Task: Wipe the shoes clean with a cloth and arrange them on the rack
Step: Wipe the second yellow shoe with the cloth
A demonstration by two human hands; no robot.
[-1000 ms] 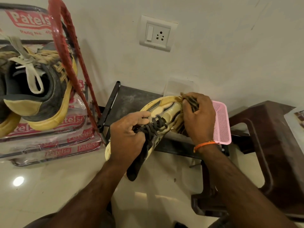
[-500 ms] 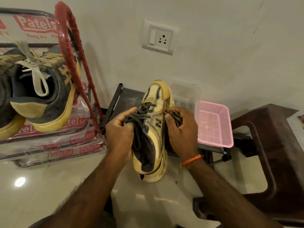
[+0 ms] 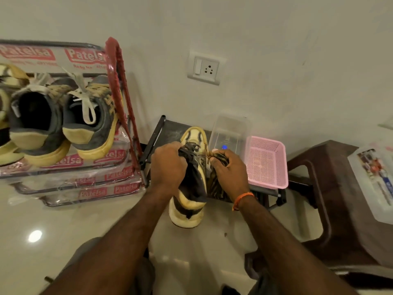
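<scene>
A cream and black sneaker (image 3: pixel 192 201) is held upright in front of me, toe pointing away toward the wall. My left hand (image 3: pixel 168 165) grips its laced upper from the left side. My right hand (image 3: pixel 228 169) holds a dark patterned cloth (image 3: pixel 214 184) bunched against the sneaker's right side. On the left stands the shoe rack (image 3: pixel 114 67) with a red frame and plastic-wrapped shelves. Two grey and yellow sneakers (image 3: pixel 89 124) sit on its top shelf, heels toward me.
A low black stand (image 3: pixel 170 128) against the wall carries a clear plastic box (image 3: pixel 230 130) and a pink mesh basket (image 3: pixel 265 162). A brown plastic stool (image 3: pixel 331 188) at the right holds a white container (image 3: pixel 374 184). A wall socket (image 3: pixel 204 68) is above. The floor is glossy tile.
The sneaker has turned from lying sideways to heel toward me and toe away. My right hand with the cloth has moved from the toe to the shoe's right side.
</scene>
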